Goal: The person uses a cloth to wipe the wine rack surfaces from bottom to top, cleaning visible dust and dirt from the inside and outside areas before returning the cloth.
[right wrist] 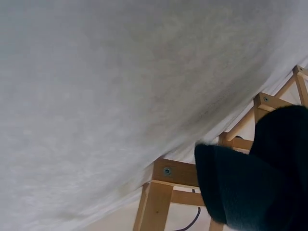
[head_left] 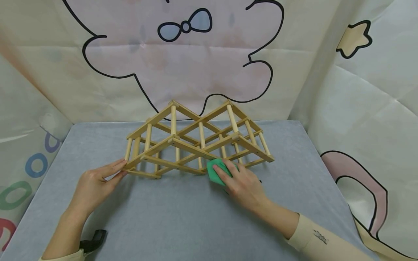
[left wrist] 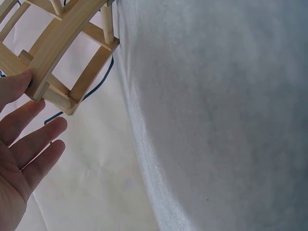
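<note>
Head view: the wooden rack (head_left: 192, 148) fills the centre, where the left hand (head_left: 94, 185) pinches its left end. Just right of centre, the right hand (head_left: 245, 185) grips a green cloth (head_left: 213, 174) against a low bar, its thumb hidden. Right wrist view: the cloth looks nearly black, cut off lower right. Left wrist view: the rack is cropped upper left.
</note>
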Available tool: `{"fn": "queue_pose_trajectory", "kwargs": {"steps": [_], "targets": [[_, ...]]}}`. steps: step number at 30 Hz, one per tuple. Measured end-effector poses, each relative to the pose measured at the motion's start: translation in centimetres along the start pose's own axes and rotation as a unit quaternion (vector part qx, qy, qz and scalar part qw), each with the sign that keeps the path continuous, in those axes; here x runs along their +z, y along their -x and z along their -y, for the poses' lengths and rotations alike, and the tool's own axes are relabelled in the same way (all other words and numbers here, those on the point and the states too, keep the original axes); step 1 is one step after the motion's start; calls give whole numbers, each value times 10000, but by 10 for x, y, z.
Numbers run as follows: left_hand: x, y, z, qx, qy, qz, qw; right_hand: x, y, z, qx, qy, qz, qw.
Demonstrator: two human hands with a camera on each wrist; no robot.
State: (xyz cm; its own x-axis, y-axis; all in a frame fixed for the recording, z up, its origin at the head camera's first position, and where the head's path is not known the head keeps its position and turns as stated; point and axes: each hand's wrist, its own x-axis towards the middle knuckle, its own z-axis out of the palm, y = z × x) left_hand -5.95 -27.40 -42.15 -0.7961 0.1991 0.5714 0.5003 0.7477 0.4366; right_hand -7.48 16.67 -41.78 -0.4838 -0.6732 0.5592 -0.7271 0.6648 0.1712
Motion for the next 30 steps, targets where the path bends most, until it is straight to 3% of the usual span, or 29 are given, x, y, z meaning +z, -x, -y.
{"fn": "queue_pose_trajectory", "kwargs": {"steps": [6,11,24,30], "targets": [[0,1,-1,-31,-14,-3,10000,2,12,-10,226,-551,-135,9981],[0,1,-1,-43,-16,-5,10000,-1,21,-19,294,-650,-78,9974],[0,1,-2,-63,-65,14,10000,-13,28,-36,192,30,-246,9995],[-1,0,-2,-123,-10,12,9999,-22,29,-43,-5,182,-767,9969]]}}
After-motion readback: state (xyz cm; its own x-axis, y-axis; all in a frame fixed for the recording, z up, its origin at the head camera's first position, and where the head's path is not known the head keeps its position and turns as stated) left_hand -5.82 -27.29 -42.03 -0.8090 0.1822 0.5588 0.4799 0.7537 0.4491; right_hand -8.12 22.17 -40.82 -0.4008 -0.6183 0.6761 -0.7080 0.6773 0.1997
